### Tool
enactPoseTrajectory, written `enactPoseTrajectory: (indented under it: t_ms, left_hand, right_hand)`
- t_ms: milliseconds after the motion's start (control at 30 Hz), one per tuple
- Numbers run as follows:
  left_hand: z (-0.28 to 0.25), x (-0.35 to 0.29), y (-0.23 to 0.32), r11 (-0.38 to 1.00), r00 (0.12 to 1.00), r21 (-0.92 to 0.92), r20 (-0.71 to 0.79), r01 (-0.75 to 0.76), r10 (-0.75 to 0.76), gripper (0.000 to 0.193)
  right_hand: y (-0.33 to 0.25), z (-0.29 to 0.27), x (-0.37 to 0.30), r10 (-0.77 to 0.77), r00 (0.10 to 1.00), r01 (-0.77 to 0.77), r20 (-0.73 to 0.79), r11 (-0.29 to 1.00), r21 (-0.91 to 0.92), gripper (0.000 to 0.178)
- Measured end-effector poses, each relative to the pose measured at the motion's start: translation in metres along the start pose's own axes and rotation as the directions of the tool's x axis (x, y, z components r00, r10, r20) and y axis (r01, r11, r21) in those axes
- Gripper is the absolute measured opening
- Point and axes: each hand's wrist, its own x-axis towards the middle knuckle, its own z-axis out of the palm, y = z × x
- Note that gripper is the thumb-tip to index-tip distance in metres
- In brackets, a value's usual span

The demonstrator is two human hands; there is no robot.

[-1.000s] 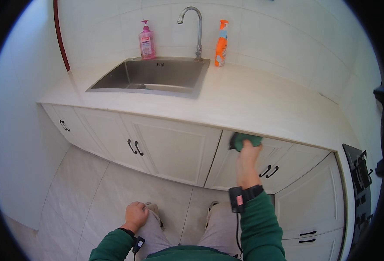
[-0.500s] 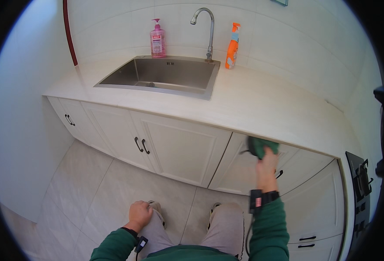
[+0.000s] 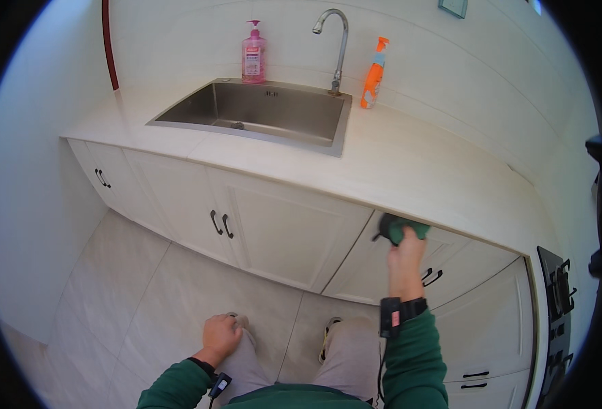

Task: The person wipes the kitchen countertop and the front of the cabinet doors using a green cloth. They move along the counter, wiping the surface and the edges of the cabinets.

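Observation:
My right hand (image 3: 404,251) is closed on a green cloth (image 3: 415,229), which has a dark part and a small dark loop at its left end. It presses the cloth against the upper part of a white cabinet door (image 3: 355,262), just under the countertop's front edge. The fingers are partly hidden by the hand and cloth. My left hand (image 3: 222,335) rests on my left knee with its fingers lying over it and nothing in it.
Behind the front edge, the pale countertop (image 3: 437,160) holds a steel sink (image 3: 274,112), a curved faucet (image 3: 342,51), a pink pump bottle (image 3: 253,58) and an orange spray bottle (image 3: 374,76). A black stove (image 3: 559,293) is at the right. Black handles (image 3: 220,223) stick out from the doors.
My right hand has slid a little left along the door top with the cloth, baring the door handles beside the wrist. The view has shifted slightly. My left hand stays on the knee.

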Motion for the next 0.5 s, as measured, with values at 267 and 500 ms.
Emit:
enactPoseTrajectory:
  t_ms: [267, 500]
  left_hand:
    - [-0.011, -0.003, -0.011, 0.997, 0.998, -0.042, 0.026, 0.058, -0.057, 0.018]
    - [-0.014, -0.004, -0.019, 0.993, 0.996, -0.081, 0.043, 0.082, -0.079, 0.018]
  right_hand:
    - [0.053, 0.099, -0.103, 0.26, 0.943, -0.29, 0.206, 0.948, 0.129, 0.04]
    - [0.109, 0.168, -0.16, 0.495, 0.836, -0.532, 0.236, 0.836, 0.132, 0.044]
